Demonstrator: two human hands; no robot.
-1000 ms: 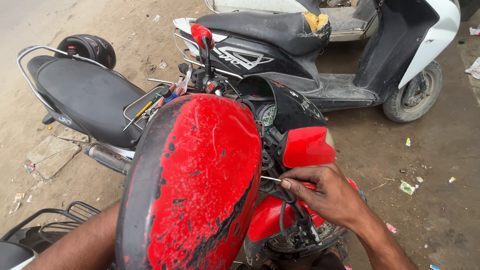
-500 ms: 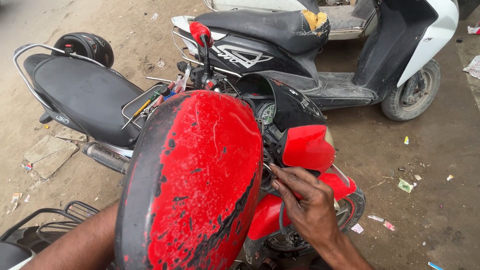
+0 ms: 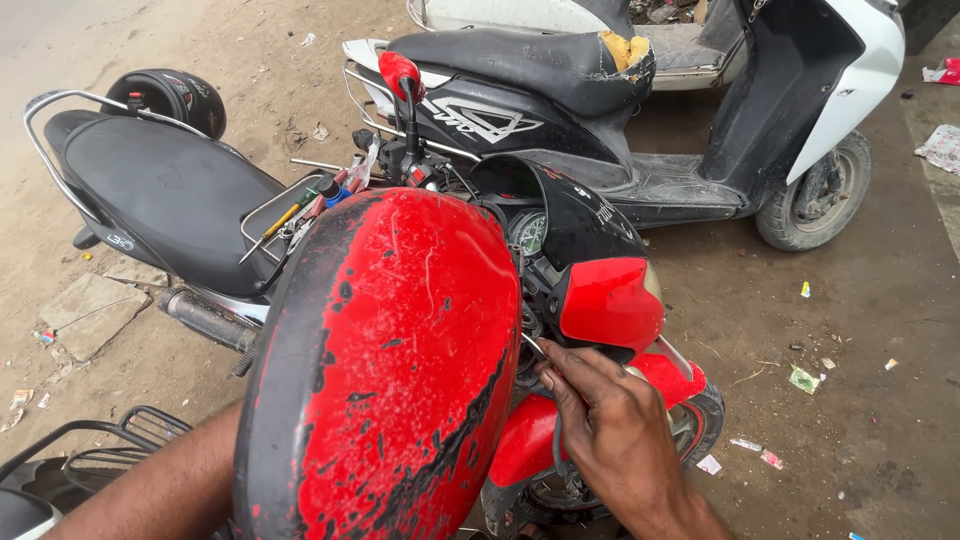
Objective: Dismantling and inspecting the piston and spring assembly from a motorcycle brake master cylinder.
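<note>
Near: right hand (image 3: 610, 425), fingers pinched together on a thin metal tool (image 3: 533, 346), a slim shaft whose tip goes into the gap behind the headlight cowl (image 3: 608, 300); what the tip meets is hidden. Left forearm (image 3: 160, 495) passes under the tank; the left hand itself is out of sight, so its grip cannot be told.

Tank (image 3: 390, 370): red, paint scratched and flaked to black along the edges, tilted up in front of the camera, apparently off its seating and propped or held from below.

Motorcycle front: speedometer (image 3: 532, 232) exposed, wiring loose between tank and cowl, red mudguard (image 3: 660, 375) over the front wheel (image 3: 690, 440).

State of work, as judged: dismantling part-way; tank raised, cowl still mounted, work at the cowl fixing or wiring not finished.

Middle: black scooter (image 3: 160, 200) at left, with screwdrivers (image 3: 300, 215) lying on its footboard.

Far: helmet (image 3: 170, 95) on the ground; black-and-white scooter (image 3: 640, 110) with torn seat.
</note>
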